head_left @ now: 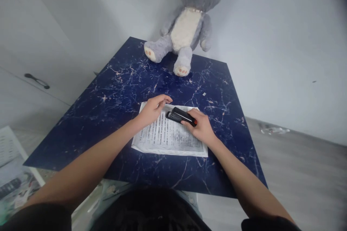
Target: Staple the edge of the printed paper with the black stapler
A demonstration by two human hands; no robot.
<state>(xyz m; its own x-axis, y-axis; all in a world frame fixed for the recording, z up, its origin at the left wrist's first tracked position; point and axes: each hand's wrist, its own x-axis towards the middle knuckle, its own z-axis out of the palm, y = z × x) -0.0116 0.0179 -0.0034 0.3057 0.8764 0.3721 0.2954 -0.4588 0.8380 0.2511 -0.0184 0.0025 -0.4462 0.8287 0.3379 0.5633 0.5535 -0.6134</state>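
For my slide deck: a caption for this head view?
Right hand grips black stapler over printed sheets; left hand steadies them.

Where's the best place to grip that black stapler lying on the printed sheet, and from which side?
Probably the rear end of the black stapler, from the right, where the right hand already wraps it. It lies low, mouth toward the left hand.

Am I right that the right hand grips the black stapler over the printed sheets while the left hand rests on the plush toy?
Not quite. In the head view the left hand rests on the printed sheets, not the plush toy at the table's far edge. The right hand does grip the black stapler over them.
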